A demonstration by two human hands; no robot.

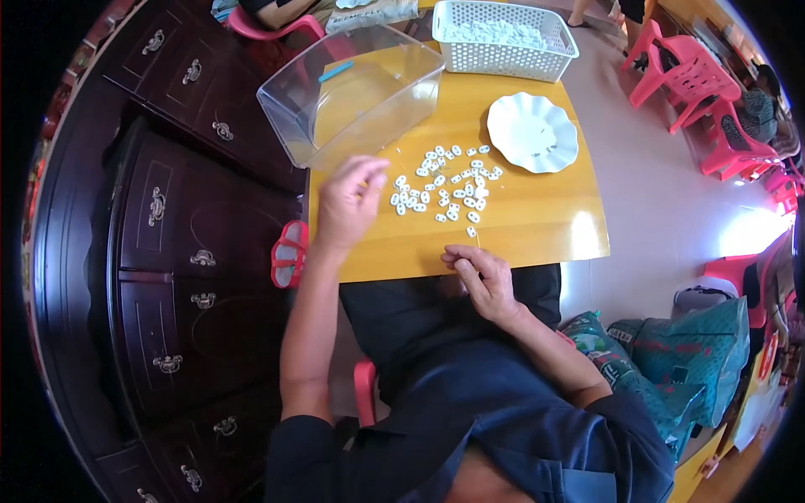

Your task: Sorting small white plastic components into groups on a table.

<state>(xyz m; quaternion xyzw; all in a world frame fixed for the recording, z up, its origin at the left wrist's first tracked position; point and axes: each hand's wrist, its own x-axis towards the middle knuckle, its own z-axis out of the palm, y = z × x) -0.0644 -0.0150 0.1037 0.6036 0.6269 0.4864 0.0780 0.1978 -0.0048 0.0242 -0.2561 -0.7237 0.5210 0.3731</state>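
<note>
My left hand (348, 201) is raised over the table's left side, beside the clear plastic bin. Its fingers are curled in toward the thumb, and anything between them is too small to make out. At the front edge of the table, my right hand (484, 283) has thumb and fingers pinched together; what they hold, if anything, I cannot see. Many small white oval pieces with two dark holes (453, 215) lie loose in the middle of the table. One of them (472, 231) lies just beyond my right fingertips, beside a thin yellowish strip.
The clear bin (289, 134), with a blue-handled tool (335, 71), stands back left on the yellow table (537, 226). A white perforated basket (503, 60) of white pieces is at the back. A scalloped white plate (532, 126) holds small dark bits. Dark drawers (210, 201) flank the left.
</note>
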